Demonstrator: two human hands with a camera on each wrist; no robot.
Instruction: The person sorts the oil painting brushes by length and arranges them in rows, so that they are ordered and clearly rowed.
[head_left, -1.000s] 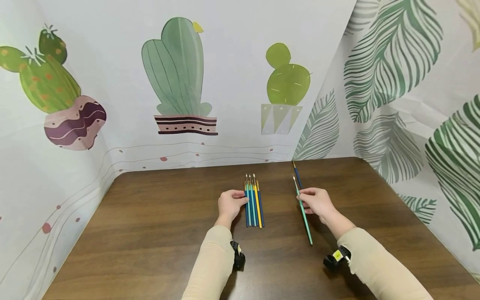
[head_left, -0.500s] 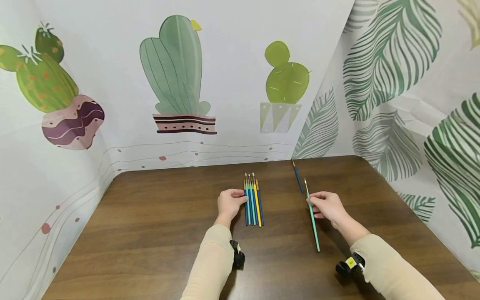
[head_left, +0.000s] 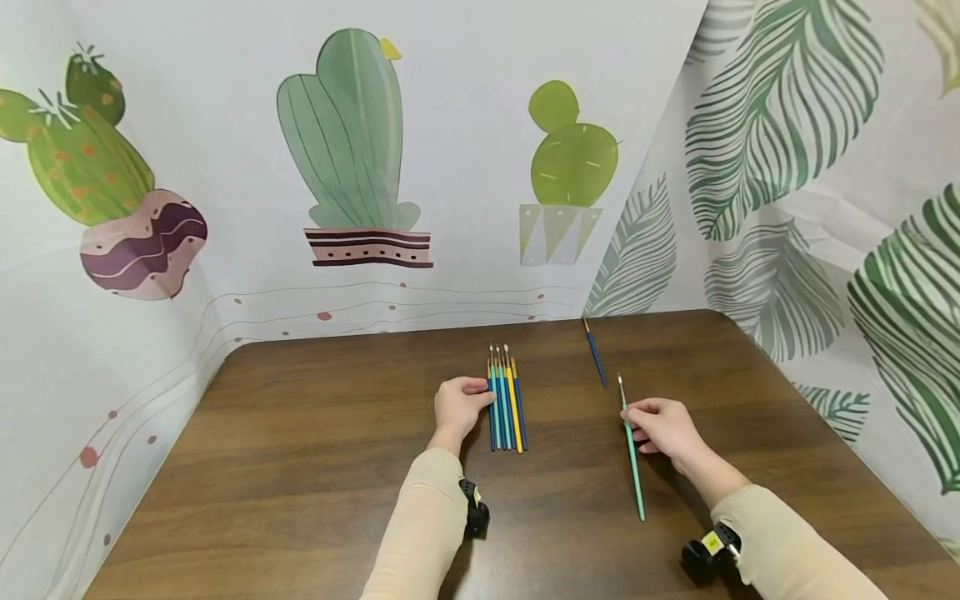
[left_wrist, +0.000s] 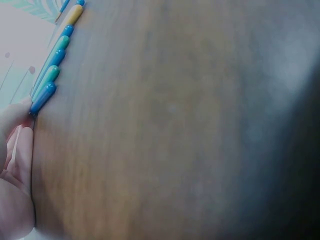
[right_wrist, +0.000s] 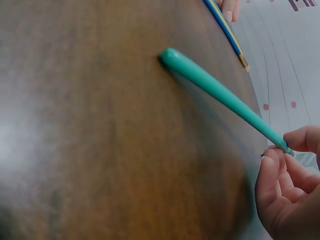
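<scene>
Several slim paintbrushes lie side by side in a row, bristles away from me, with blue, green and yellow handles; a yellow paintbrush lies near the row's right side. My left hand rests at the row's left edge, thumb and forefinger touching the outermost blue paintbrush. To the right, my right hand pinches a green paintbrush between thumb and fingers near its metal collar, as the right wrist view also shows. Its bristles point away and its handle end points toward me.
A lone blue paintbrush lies near the far edge of the brown wooden table, right of the row. Behind the table hangs a white cloth printed with cacti and leaves. A small black camera sits on each wrist.
My right hand has carried the green paintbrush right and toward me, away from the lone blue paintbrush. The left hand and the row have stayed in place.
</scene>
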